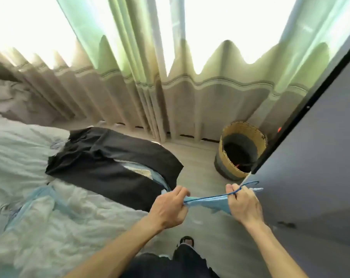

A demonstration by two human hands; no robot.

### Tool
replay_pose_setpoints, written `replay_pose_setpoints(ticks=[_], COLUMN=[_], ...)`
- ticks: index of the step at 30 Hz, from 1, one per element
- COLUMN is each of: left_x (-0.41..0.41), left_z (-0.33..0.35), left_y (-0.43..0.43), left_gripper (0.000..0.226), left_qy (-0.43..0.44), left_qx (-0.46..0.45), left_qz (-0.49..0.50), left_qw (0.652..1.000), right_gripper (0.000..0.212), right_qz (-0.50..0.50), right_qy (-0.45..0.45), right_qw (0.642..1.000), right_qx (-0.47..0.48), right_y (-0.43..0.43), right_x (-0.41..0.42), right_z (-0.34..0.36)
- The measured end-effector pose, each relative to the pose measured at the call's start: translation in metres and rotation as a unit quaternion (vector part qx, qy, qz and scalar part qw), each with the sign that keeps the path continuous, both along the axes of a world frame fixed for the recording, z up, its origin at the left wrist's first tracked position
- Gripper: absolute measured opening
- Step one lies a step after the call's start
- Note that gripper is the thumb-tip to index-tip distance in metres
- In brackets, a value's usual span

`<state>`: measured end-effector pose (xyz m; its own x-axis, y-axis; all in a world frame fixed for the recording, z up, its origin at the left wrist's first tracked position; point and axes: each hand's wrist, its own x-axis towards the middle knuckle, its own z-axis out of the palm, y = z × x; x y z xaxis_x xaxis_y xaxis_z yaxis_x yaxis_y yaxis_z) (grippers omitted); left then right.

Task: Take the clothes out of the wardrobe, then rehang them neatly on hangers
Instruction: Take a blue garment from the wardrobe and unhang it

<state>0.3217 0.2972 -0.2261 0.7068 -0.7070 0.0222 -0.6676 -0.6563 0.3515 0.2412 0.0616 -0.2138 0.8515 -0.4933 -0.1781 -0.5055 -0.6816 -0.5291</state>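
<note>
Now, from the head view, your left hand (pixel 170 205) and right hand (pixel 243 203) each grip one end of a thin blue wire hanger (pixel 210 197). A pale blue garment (pixel 212 204) hangs from it, just beside the rumpled white bed (pixel 19 147). A black garment (pixel 110 159) lies on that bed.

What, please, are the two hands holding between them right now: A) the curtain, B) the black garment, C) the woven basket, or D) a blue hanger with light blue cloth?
D: the left hand and the right hand each grip an end of the blue hanger, with light blue cloth just below it; the black garment lies untouched on the bed.
</note>
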Motion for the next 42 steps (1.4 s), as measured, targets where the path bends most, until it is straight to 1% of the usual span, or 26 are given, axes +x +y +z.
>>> replay_pose_setpoints(ticks=[1,3,5,6,8,9,10,11,12,14,15,17,19,22,24,26,27,29,31,33,34,36,38,42], left_x=[-0.007,-0.03,-0.062,-0.081,-0.12,-0.137,-0.154,-0.166,-0.187,-0.217,-0.233,-0.266,-0.301,-0.367,-0.413,-0.456,-0.473,-0.504,-0.53,-0.551,-0.559,-0.568,-0.571,-0.575], left_z=[0.003,0.009,0.012,0.014,0.021,0.026,0.032,0.037,0.046,0.064,0.072,0.087,0.1,0.112,0.122,0.131,0.135,0.14,0.144,0.146,0.148,0.152,0.156,0.162], left_y=[0.013,0.035,0.053,0.06,0.073,0.082,0.093,0.102,0.12,0.149,0.166,0.204,0.246,0.311,0.354,0.392,0.411,0.449,0.487,0.523,0.538,0.566,0.592,0.636], left_gripper=[0.029,0.024,0.02,0.02,0.031,0.038,0.04,0.036,0.029,0.023,0.023,0.028,0.031,0.03,0.029,0.029,0.031,0.033,0.032,0.032,0.033,0.033,0.031,0.029], left_qy=[-0.012,-0.059,-0.089,-0.091,-0.066,-0.043,-0.019,0.001,0.018,0.015,0.003,-0.016,-0.041,-0.066,-0.07,-0.062,-0.062,-0.066,-0.075,-0.074,-0.072,-0.067,-0.064,-0.027], left_qx=[-0.014,-0.054,-0.079,-0.09,-0.102,-0.094,-0.094,-0.11,-0.144,-0.22,-0.244,-0.255,-0.25,-0.247,-0.238,-0.232,-0.233,-0.245,-0.264,-0.274,-0.273,-0.259,-0.231,-0.133], left_qz=[0.049,0.116,0.171,0.206,0.3,0.352,0.395,0.423,0.458,0.511,0.55,0.619,0.66,0.71,0.733,0.75,0.759,0.777,0.789,0.795,0.8,0.806,0.807,0.821], left_qw=[0.999,0.99,0.978,0.97,0.946,0.93,0.914,0.899,0.877,0.831,0.799,0.743,0.708,0.656,0.633,0.616,0.604,0.577,0.55,0.536,0.529,0.528,0.539,0.555], right_gripper=[0.039,0.036,0.027,0.024,0.02,0.019,0.017,0.014,0.01,0.006,0.01,0.021,0.032,0.039,0.041,0.042,0.039,0.03,0.032,0.026,0.023,0.021,0.022,0.024], right_qz=[0.031,0.085,0.148,0.183,0.241,0.265,0.292,0.319,0.365,0.441,0.473,0.521,0.558,0.617,0.64,0.669,0.681,0.698,0.715,0.726,0.725,0.712,0.697,0.657], right_qy=[-0.009,-0.045,-0.085,-0.105,-0.134,-0.145,-0.159,-0.176,-0.192,-0.22,-0.225,-0.216,-0.184,-0.15,-0.125,-0.085,-0.077,-0.107,-0.134,-0.154,-0.163,-0.185,-0.193,-0.193], right_qw=[0.999,0.995,0.985,0.977,0.96,0.953,0.943,0.931,0.911,0.869,0.848,0.816,0.799,0.77,0.757,0.737,0.727,0.705,0.683,0.666,0.666,0.673,0.685,0.72], right_qx=[-0.011,-0.022,-0.03,-0.04,-0.041,-0.031,-0.02,-0.007,0.007,0.049,0.082,0.124,0.131,0.071,0.041,0.048,0.053,0.056,0.066,0.073,0.074,0.076,0.083,0.115], right_y=[0.01,0.03,0.051,0.064,0.095,0.111,0.129,0.144,0.169,0.207,0.229,0.269,0.306,0.358,0.398,0.44,0.462,0.504,0.543,0.579,0.596,0.628,0.656,0.702], right_x=[0.006,0.013,0.016,0.017,0.013,0.009,0.005,0.0,-0.008,-0.018,-0.024,-0.041,-0.052,-0.066,-0.079,-0.1,-0.11,-0.128,-0.147,-0.163,-0.169,-0.177,-0.181,-0.175], right_z=[0.007,0.023,0.036,0.041,0.053,0.058,0.066,0.073,0.083,0.098,0.104,0.117,0.118,0.104,0.093,0.085,0.082,0.076,0.075,0.078,0.08,0.086,0.088,0.089])
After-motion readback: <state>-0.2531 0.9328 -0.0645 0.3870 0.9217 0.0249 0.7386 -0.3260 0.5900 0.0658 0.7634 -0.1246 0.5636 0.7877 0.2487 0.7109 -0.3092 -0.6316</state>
